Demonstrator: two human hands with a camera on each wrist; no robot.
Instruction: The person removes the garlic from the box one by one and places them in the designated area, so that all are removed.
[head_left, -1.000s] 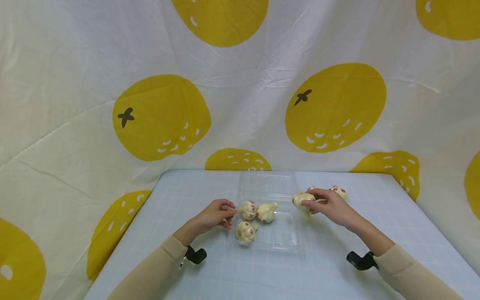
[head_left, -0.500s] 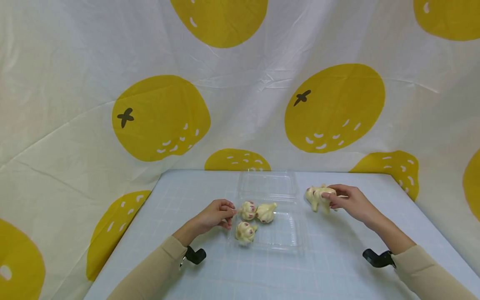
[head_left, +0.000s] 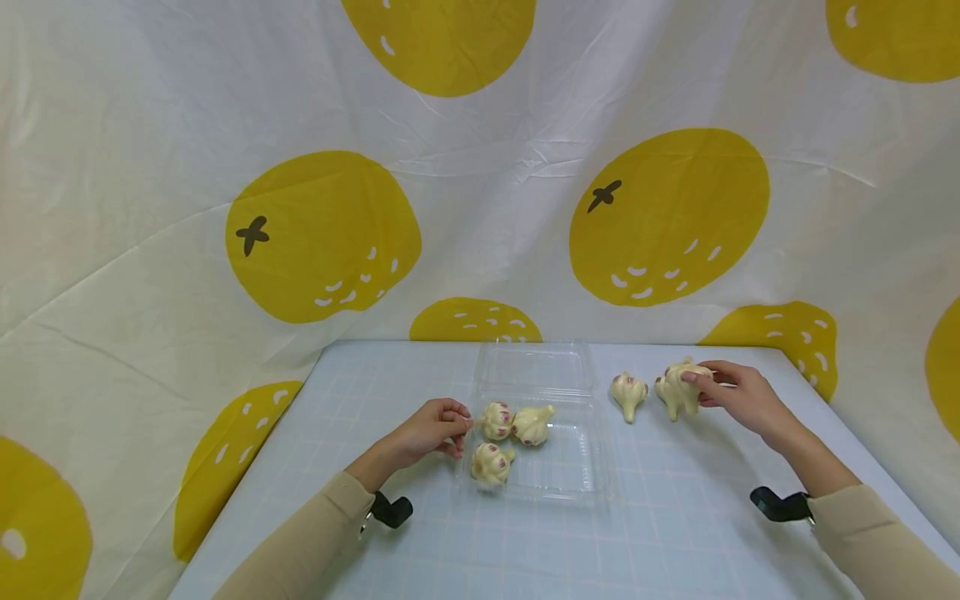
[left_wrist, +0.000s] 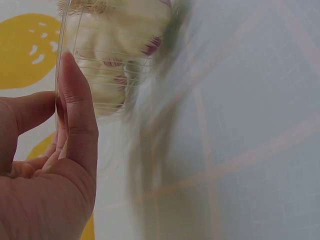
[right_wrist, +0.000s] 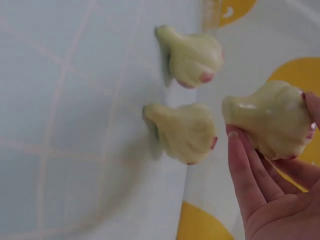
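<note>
My right hand (head_left: 746, 400) grips a garlic bulb (right_wrist: 270, 117), pale cream with purple-red marks, raised off the table in the right wrist view. Behind it sits a second garlic bulb (right_wrist: 185, 132), which it partly covers in the head view. Further left on the table lies another garlic bulb (head_left: 629, 395). With thumb and forefinger, my left hand (head_left: 433, 432) pinches the left rim of a clear plastic clamshell box (head_left: 577, 479). Three bulbs lie in the box's left half, one of them a garlic bulb (head_left: 532, 426) with its stem pointing right.
The box's lid (head_left: 534, 367) is folded back flat toward the rear of the table. A pale blue checked cloth (head_left: 675, 533) covers the table. Behind the far edge hangs a white curtain (head_left: 487, 217) printed with yellow fruit.
My right hand has carried its garlic bulb rightward, away from the box and past the bulb on the table, to the one further right. The left hand has stayed at the rim.
</note>
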